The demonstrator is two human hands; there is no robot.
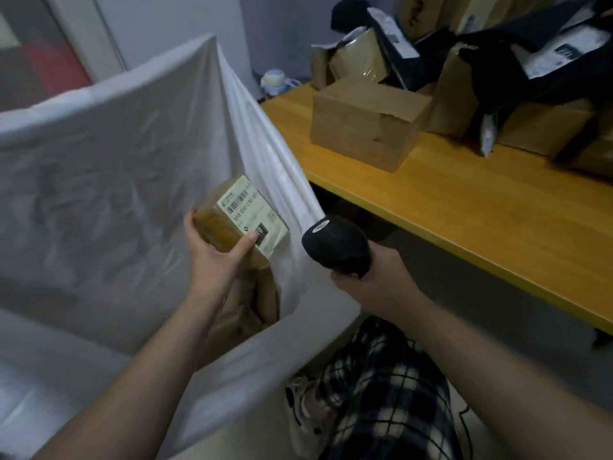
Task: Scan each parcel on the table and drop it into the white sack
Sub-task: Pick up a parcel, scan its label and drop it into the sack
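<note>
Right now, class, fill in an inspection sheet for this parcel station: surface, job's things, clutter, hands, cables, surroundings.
Surface: wooden table, parcels along its back.
Job's things: labelled parcel held over open white sack; brown parcels inside; cardboard box on table.
Clutter: black bags heaped among boxes.
Hands: left hand grips the parcel; right hand grips the black scanner.
Cables: nothing seen.
Surroundings: grey wall; pale bottle beyond the table.

Dim, cool light fills a room with a pale grey-blue wall [172, 18], a white door frame [107, 38] beside a red-patched panel [54, 61] at far left, a yellow wooden desk [464, 207] on the right, and dark grey floor [481, 287] beneath it.
</note>
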